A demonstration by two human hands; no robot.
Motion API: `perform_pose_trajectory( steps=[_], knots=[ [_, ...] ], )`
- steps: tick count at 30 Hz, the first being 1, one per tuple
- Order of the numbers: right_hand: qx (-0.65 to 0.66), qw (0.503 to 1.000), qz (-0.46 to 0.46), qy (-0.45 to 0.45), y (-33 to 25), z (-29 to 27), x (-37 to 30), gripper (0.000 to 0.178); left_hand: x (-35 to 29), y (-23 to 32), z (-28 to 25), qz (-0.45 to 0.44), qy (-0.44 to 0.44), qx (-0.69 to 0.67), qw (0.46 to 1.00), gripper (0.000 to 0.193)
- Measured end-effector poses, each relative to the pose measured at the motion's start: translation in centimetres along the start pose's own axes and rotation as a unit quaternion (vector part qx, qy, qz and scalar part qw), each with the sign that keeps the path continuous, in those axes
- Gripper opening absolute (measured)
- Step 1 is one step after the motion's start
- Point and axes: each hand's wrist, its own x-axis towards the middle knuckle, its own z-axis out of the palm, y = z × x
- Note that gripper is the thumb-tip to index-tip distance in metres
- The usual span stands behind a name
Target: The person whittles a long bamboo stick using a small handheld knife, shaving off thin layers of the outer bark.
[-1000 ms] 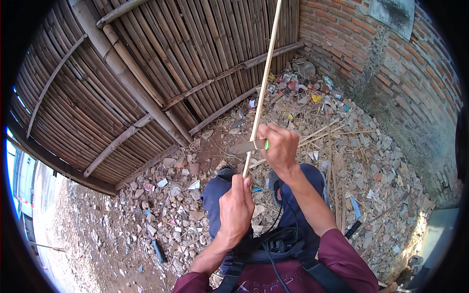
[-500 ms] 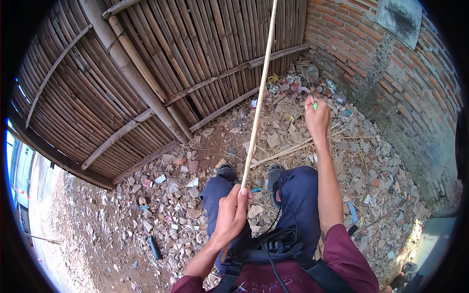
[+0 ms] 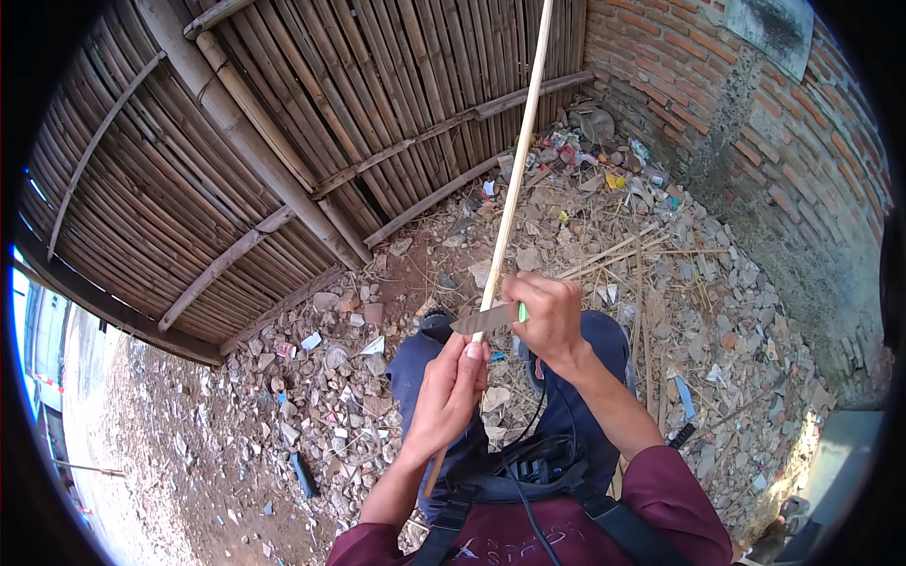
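A long pale bamboo strip (image 3: 517, 179) slants from my lap up past the top of the view. My left hand (image 3: 447, 385) is closed around its lower part, with the thumb along it; the tail end shows below the hand. In my right hand (image 3: 545, 316) is a knife (image 3: 486, 320) with a broad flat blade and a bit of bright green at the handle. The blade lies across the strip just above my left thumb, touching or very near it. Most of the knife's handle is hidden in my fist.
Stones and litter cover the ground (image 3: 377, 415). A bamboo slat wall (image 3: 377, 85) rises ahead and left, a brick wall (image 3: 679, 104) at the right. Thin bamboo pieces (image 3: 613, 253) lie beyond my knees. A black cable (image 3: 528, 424) runs over my lap.
My right hand has come back from farther out, bringing the knife down to the strip just above my left hand. The left hand keeps its hold; the strip leans slightly more to the right.
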Motion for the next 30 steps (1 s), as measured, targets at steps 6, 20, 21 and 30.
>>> perform_pose_trajectory(
  steps=[6, 20, 21, 30],
  knots=[
    [-0.005, 1.0, 0.002, 0.012, -0.1, -0.2, 0.5, 0.019, -0.8, 0.4, 0.9, 0.082, 0.034, 0.12, 0.989, 0.027],
    [-0.163, 0.946, 0.219, 0.174, 9.5, -2.4, 7.1, 0.027, -2.6, 0.7, 0.4, 0.06, 0.033, 0.19, 0.979, 0.03],
    [-0.154, 0.951, 0.197, 0.183, 9.9, -2.6, 7.2, 0.021, -2.8, 0.4, 0.1, 0.056, 0.035, 0.168, 0.984, 0.029],
    [-0.017, 0.998, 0.029, 0.06, 1.4, -1.2, 2.4, 0.013, -1.1, 1.5, -0.4, 0.099, 0.097, 0.157, 0.978, 0.021]
  ],
)
